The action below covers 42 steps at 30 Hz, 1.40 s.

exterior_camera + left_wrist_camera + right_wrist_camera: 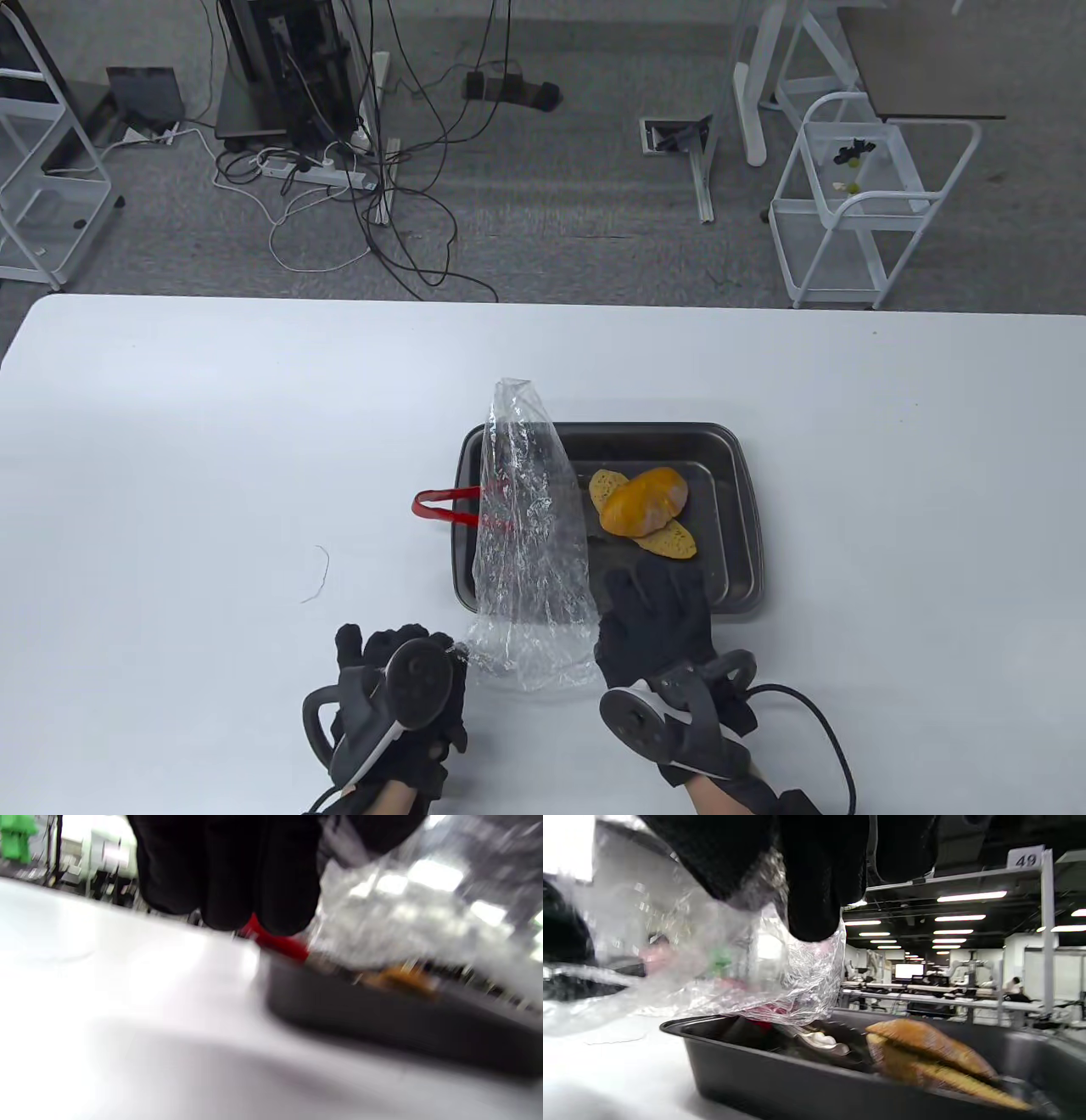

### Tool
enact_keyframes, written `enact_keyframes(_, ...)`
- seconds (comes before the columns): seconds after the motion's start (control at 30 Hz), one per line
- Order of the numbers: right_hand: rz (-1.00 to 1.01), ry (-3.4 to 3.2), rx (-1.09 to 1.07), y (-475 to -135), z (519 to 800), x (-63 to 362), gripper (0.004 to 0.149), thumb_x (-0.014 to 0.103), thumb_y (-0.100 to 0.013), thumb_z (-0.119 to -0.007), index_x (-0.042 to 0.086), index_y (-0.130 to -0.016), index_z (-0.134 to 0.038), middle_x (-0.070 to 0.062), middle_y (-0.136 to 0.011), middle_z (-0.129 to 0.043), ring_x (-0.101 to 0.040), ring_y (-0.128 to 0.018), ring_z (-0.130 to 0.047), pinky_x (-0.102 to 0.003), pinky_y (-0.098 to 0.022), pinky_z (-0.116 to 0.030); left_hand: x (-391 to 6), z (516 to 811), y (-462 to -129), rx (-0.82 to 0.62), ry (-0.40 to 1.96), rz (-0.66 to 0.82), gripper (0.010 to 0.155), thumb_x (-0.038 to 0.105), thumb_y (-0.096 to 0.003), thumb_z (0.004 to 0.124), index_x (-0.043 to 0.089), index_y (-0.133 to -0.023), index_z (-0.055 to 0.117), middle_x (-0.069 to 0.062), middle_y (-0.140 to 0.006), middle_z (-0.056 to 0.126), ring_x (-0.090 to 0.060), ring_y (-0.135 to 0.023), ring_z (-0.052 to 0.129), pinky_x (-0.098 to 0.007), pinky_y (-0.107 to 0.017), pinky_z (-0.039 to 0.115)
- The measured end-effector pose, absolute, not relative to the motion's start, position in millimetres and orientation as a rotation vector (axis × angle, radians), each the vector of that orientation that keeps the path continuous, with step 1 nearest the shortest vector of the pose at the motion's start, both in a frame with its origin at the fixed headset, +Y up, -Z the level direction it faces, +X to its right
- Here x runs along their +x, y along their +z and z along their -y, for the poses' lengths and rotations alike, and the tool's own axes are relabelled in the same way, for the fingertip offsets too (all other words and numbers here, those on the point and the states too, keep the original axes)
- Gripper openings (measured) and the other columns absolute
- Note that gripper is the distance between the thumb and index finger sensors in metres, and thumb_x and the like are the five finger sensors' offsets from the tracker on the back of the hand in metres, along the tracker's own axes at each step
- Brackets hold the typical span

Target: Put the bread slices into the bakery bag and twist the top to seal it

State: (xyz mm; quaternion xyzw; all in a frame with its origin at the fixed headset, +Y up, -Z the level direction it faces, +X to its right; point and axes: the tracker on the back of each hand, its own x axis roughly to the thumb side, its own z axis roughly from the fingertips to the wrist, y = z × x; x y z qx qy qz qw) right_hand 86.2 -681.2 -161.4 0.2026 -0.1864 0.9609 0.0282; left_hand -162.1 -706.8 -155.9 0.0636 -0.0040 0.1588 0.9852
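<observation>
A clear crinkled bakery bag [526,526] stretches from between my hands across the left part of a dark metal tray [747,518]. In the tray lie a rounded bread piece [645,503] and flat slices [670,541]. My left hand [424,645] has curled fingers and holds the bag's near left corner. My right hand [632,594] grips the bag's near right edge over the tray's front rim. In the right wrist view the bag [763,984] hangs from my fingers [814,899] above the tray [797,1077] and bread [925,1052]. The left wrist view is blurred, showing fingers [237,878], bag [382,908] and tray [382,1022].
Red tongs [441,508] stick out over the tray's left rim, partly under the bag; they also show as red tongs [275,942] in the left wrist view. A thin thread [316,576] lies on the white table to the left. A white cart [865,195] stands beyond the far edge.
</observation>
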Motion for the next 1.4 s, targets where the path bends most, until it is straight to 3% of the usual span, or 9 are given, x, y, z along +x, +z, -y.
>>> enact_keyframes(0.17,1.241,2.634,0.637,-115.6,646.3,94.9,0.043,0.033,-0.044,-0.085,0.004,-0.074,-0.095,-0.016,-0.111,-0.066,-0.055,-0.100,-0.060,-0.074,-0.070,-0.040,-149.8,682.5,-126.7,0.489,0.524,0.211,0.048,0.053,-0.0497,0.067,0.026,-0.081,0.090,-0.007,-0.094,0.090,-0.036,-0.090,0.086,-0.068,-0.081,0.040)
enact_keyframes(0.23,1.497,2.483,0.651,-98.8,635.6,98.1,0.043,0.032,-0.046,-0.082,0.003,-0.076,-0.091,-0.018,-0.111,-0.060,-0.056,-0.100,-0.056,-0.073,-0.070,-0.039,-144.9,675.9,-116.9,0.575,0.517,0.337,0.049,0.055,-0.0513,0.062,0.030,-0.088,0.082,-0.005,-0.104,0.077,-0.035,-0.102,0.070,-0.069,-0.081,0.025)
enact_keyframes(0.33,1.689,2.493,0.678,-92.5,633.8,99.2,0.044,0.034,-0.047,-0.078,0.006,-0.081,-0.087,-0.020,-0.113,-0.048,-0.055,-0.100,-0.049,-0.072,-0.070,-0.038,-141.3,675.2,-113.2,0.613,0.463,0.258,0.052,0.056,-0.0516,0.056,0.034,-0.095,0.074,-0.009,-0.114,0.057,-0.042,-0.110,0.041,-0.071,-0.076,0.012)
enact_keyframes(0.43,1.150,2.901,0.793,-129.2,651.4,93.0,0.043,0.036,-0.042,-0.086,0.008,-0.072,-0.100,-0.016,-0.107,-0.076,-0.054,-0.099,-0.064,-0.073,-0.069,-0.046,-142.7,690.6,-134.9,0.397,0.472,0.131,0.050,0.051,-0.0514,0.066,0.025,-0.088,0.088,-0.014,-0.106,0.076,-0.047,-0.107,0.055,-0.072,-0.076,0.018)
enact_keyframes(0.5,0.595,3.093,0.610,-146.5,663.7,94.3,0.042,0.036,-0.048,-0.082,0.009,-0.078,-0.092,-0.014,-0.115,-0.059,-0.054,-0.105,-0.049,-0.073,-0.073,-0.035,-148.0,705.2,-146.6,0.134,0.460,0.015,0.049,0.050,-0.0509,0.069,0.021,-0.084,0.092,-0.015,-0.101,0.083,-0.049,-0.102,0.065,-0.074,-0.076,0.025)
enact_keyframes(0.73,0.807,2.586,0.696,-139.8,641.3,106.6,0.043,0.035,-0.046,-0.083,0.001,-0.071,-0.095,-0.018,-0.108,-0.071,-0.055,-0.100,-0.062,-0.074,-0.071,-0.040,-151.5,707.8,-150.6,0.134,0.754,0.142,0.047,0.047,-0.0500,0.071,0.016,-0.075,0.095,-0.013,-0.094,0.090,-0.046,-0.099,0.072,-0.072,-0.076,0.030)
enact_keyframes(0.87,0.987,2.622,0.642,-132.9,612.3,100.4,0.043,0.032,-0.044,-0.086,-0.004,-0.064,-0.096,-0.016,-0.102,-0.081,-0.052,-0.097,-0.070,-0.074,-0.071,-0.042,-146.8,710.1,-148.4,0.122,0.799,0.256,0.063,0.062,-0.0489,0.060,0.022,-0.093,0.080,-0.013,-0.102,0.082,-0.046,-0.103,0.066,-0.072,-0.077,0.028)
enact_keyframes(1.07,1.185,2.918,0.387,-147.9,561.2,111.2,0.043,0.033,-0.043,-0.088,-0.004,-0.061,-0.098,-0.015,-0.100,-0.085,-0.050,-0.095,-0.074,-0.073,-0.071,-0.045,-141.3,700.6,-139.1,0.302,0.709,0.499,0.084,0.071,-0.0402,0.051,0.026,-0.110,0.044,-0.011,-0.117,0.053,-0.043,-0.112,0.047,-0.070,-0.082,0.018)
enact_keyframes(1.4,1.090,3.290,-0.201,-169.4,526.8,181.6,0.043,0.033,-0.044,-0.089,-0.005,-0.062,-0.098,-0.016,-0.100,-0.085,-0.050,-0.096,-0.074,-0.073,-0.072,-0.044,-130.0,701.1,-137.4,0.284,0.503,0.459,0.078,0.066,-0.0447,0.063,0.024,-0.109,0.051,-0.012,-0.115,0.060,-0.044,-0.110,0.054,-0.070,-0.081,0.023)
